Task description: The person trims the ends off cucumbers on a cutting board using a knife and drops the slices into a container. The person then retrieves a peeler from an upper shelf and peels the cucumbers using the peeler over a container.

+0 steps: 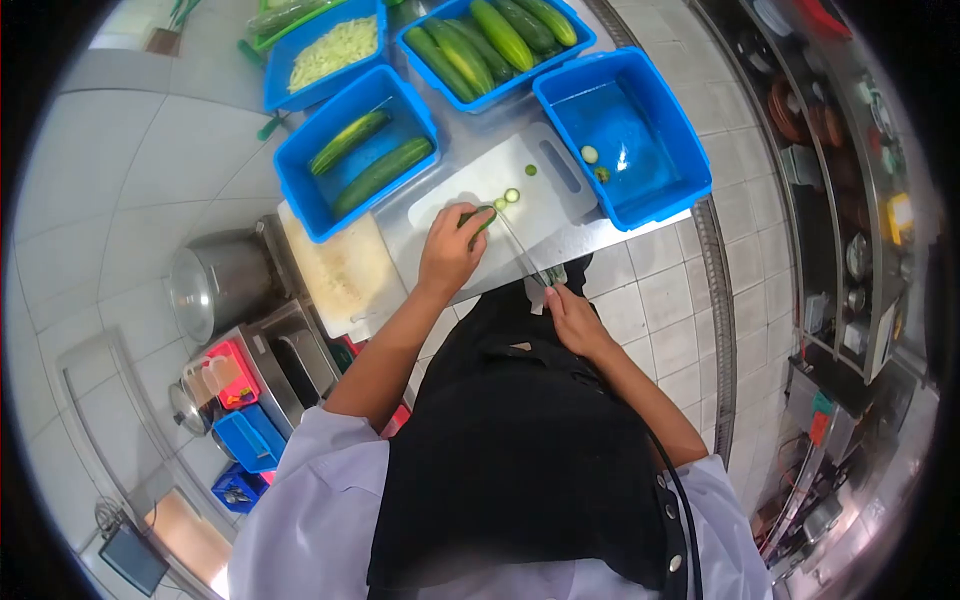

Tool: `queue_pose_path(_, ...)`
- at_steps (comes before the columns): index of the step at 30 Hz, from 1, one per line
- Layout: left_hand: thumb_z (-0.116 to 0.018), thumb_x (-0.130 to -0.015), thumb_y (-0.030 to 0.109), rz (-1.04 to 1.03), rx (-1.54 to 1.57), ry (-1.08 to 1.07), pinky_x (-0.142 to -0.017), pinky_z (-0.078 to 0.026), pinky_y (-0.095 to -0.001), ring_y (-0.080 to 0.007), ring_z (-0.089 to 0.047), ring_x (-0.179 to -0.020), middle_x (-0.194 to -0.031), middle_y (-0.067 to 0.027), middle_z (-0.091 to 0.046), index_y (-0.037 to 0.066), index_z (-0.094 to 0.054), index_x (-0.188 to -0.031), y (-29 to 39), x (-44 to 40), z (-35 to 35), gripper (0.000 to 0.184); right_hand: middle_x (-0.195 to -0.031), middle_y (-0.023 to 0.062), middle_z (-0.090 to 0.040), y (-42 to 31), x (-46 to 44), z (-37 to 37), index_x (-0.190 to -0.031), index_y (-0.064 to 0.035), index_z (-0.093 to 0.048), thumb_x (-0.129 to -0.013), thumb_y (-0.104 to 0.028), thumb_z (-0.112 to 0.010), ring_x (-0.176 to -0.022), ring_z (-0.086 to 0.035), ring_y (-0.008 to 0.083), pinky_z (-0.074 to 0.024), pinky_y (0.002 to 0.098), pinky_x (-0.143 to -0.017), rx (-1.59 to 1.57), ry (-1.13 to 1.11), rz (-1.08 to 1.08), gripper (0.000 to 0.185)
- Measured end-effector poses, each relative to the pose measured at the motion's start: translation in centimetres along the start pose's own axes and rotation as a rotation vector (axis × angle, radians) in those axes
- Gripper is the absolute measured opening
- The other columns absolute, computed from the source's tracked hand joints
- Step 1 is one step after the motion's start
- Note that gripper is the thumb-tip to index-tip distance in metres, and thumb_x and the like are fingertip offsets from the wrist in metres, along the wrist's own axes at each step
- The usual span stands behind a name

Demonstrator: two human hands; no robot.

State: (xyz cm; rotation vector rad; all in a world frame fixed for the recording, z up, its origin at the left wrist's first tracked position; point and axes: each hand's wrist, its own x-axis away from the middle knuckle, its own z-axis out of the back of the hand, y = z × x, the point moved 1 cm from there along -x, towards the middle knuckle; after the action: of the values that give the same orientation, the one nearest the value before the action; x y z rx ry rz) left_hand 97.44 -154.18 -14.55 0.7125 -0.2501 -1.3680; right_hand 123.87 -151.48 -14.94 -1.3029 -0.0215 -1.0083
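My left hand (450, 250) is closed over a cucumber (484, 221), pressing it on the white cutting board (460, 195). In my right hand (574, 320) is the handle of a knife (522, 246). The blade slants up to the left, its tip close to the cucumber's cut end. Small round cucumber slices (512, 195) lie just past the tip. Another green end piece (530, 170) rests farther up the board. My left fingers hide much of the cucumber.
Left of the board, a blue bin (290, 190) holds two cucumbers. Several more fill the blue bin (408, 42) behind. The right blue bin (690, 180) contains small end pieces. Pale cut pieces (335, 55) sit in another bin. A wooden-coloured board (335, 260) lies at left.
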Motion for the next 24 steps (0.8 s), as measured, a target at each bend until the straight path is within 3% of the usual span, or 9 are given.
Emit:
queue_pose_path(12,-0.079,-0.077,0.000,-0.003,0.009,0.059,-0.090,-0.056,-0.0409,-0.0305,-0.067,-0.106,-0.112,-0.0097,-0.068,0.010,-0.078,-0.111,-0.4,-0.1,-0.4,0.036,-0.101,0.0360,-0.067,-0.2,0.3,-0.1,-0.117,0.0054,-0.057,-0.113,-0.034,-0.043,-0.101,-0.062,0.0556,-0.0455,0.0622,-0.086,-0.005,-0.009,-0.015,0.042)
queue_pose_path(21,-0.078,-0.078,0.001,0.030,-0.039,0.005,-0.092,-0.055,-0.0416,-0.0308,-0.065,-0.108,-0.113,-0.0092,-0.067,0.011,-0.078,-0.112,-0.1,-0.1,-0.4,0.035,-0.102,0.0375,-0.067,0.3,0.1,-0.2,-0.126,0.0052,-0.058,-0.113,-0.037,-0.041,-0.105,-0.060,0.0570,-0.0461,0.0623,-0.089,0.013,0.001,-0.009,0.048)
queue_pose_path(24,-0.078,-0.078,0.002,0.035,-0.041,-0.016,-0.093,-0.055,-0.0420,-0.0312,-0.064,-0.108,-0.113,-0.0095,-0.067,0.011,-0.077,-0.113,-0.3,-0.2,-0.4,0.036,-0.105,0.0381,-0.066,-1.0,0.0,0.8,-0.122,0.0045,-0.060,-0.113,-0.038,-0.040,-0.107,-0.060,0.0571,-0.0462,0.0617,-0.091,0.053,-0.025,-0.064,0.048)
